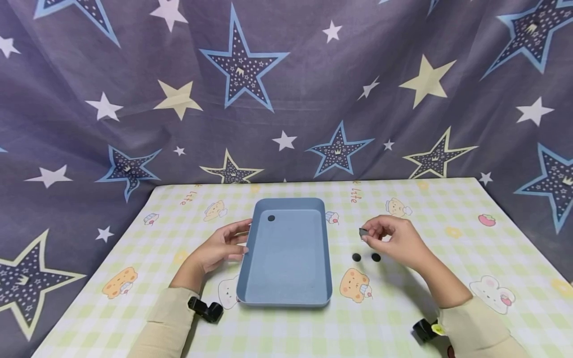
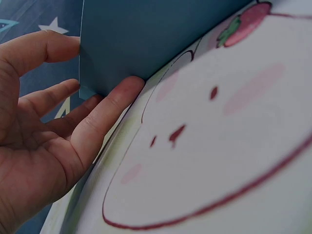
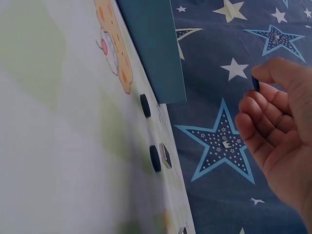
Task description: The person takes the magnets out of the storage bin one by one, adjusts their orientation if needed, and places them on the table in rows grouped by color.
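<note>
A shallow blue rectangular tray (image 1: pixel 286 258) stands on the table with one small black disc (image 1: pixel 271 218) lying inside near its far left corner. My left hand (image 1: pixel 222 247) rests against the tray's left side, its fingers extended and touching the outer wall (image 2: pixel 131 44). Thumb and forefinger of my right hand (image 1: pixel 396 237) pinch another black disc (image 1: pixel 363 232), held up above the table to the right of the tray. Beneath that hand, two more discs (image 1: pixel 356 257) lie side by side on the cloth; they also show in the right wrist view.
A green-and-white checked tablecloth (image 1: pixel 188 323) with cartoon prints covers the table. Behind it hangs a dark curtain (image 1: pixel 304 99) patterned with stars. Small black devices (image 1: pixel 206 309) are strapped at both wrists.
</note>
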Available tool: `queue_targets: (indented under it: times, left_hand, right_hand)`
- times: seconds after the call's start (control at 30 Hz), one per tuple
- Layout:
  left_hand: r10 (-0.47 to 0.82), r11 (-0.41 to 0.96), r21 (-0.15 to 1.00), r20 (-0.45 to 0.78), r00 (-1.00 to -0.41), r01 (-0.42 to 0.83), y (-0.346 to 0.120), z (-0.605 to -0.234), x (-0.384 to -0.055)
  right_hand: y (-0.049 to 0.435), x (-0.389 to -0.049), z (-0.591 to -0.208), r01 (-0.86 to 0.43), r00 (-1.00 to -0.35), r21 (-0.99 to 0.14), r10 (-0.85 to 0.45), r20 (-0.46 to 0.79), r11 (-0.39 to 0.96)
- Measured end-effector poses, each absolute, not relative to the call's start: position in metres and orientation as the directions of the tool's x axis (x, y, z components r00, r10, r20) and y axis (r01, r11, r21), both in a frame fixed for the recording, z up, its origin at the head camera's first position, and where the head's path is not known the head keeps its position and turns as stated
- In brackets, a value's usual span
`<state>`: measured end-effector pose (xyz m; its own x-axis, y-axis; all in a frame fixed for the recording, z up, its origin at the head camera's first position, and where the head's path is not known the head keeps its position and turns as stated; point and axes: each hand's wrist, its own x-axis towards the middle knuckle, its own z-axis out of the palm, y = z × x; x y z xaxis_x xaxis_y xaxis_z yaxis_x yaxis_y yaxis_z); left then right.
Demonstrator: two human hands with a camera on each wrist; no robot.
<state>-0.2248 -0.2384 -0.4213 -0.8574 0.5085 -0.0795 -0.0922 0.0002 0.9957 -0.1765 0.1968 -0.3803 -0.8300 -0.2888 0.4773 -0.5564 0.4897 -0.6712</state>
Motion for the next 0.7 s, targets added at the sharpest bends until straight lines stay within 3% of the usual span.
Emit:
queue_targets:
  times: [0.7]
  left_hand:
    - [0.498,0.014,0.995,-0.091,-0.862,-0.097,-0.238,-0.419,-0.223]
  right_hand:
    - [0.241,-0.179,-0.376,-0.45,-0.859,-0.761,-0.461,0.224,0.467]
